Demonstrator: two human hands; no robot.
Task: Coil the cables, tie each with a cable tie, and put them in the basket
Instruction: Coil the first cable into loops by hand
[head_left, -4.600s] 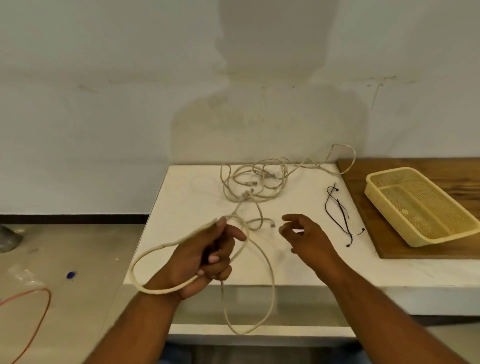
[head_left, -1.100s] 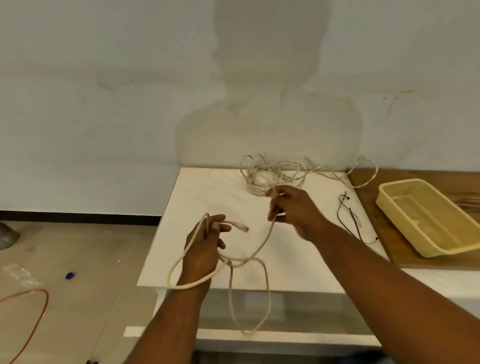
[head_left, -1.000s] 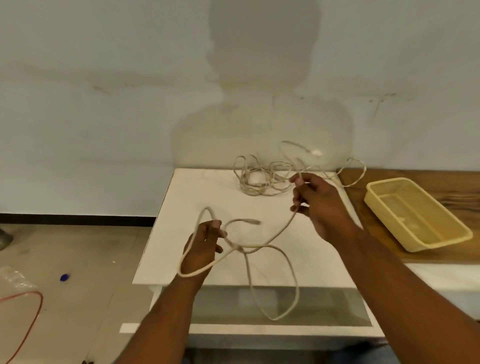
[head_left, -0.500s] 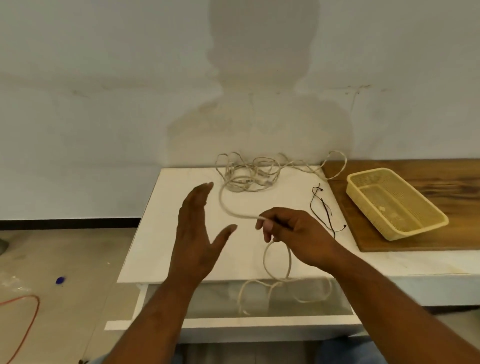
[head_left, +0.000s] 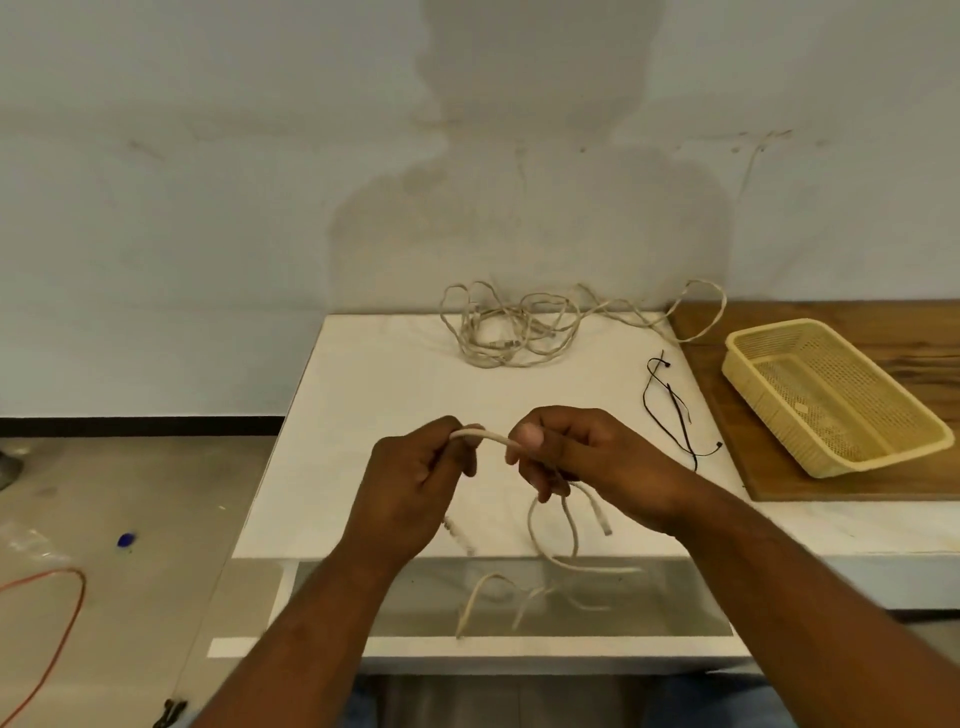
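Both hands grip one beige cable (head_left: 493, 439) above the white table (head_left: 374, 395). My left hand (head_left: 415, 483) pinches one stretch of it and my right hand (head_left: 582, 457) pinches it a short way along. Loose loops of the same cable hang below my right hand over the table's front edge, with a plug end showing beside each hand. A tangle of more beige cables (head_left: 519, 332) lies at the back of the table. Thin black cable ties (head_left: 672, 410) lie to the right. The yellow mesh basket (head_left: 904, 415) stands on a wooden board (head_left: 883, 483).
The table stands against a pale wall, its left edge open to the floor. An orange cord (head_left: 57, 623) and a small blue object (head_left: 126, 540) lie on the floor at the left. A lower glass shelf shows under the table's front edge.
My left hand let go of its loops and opened half a second ago; now it has closed on the cable again beside my right hand. The loops now hang below my right hand.
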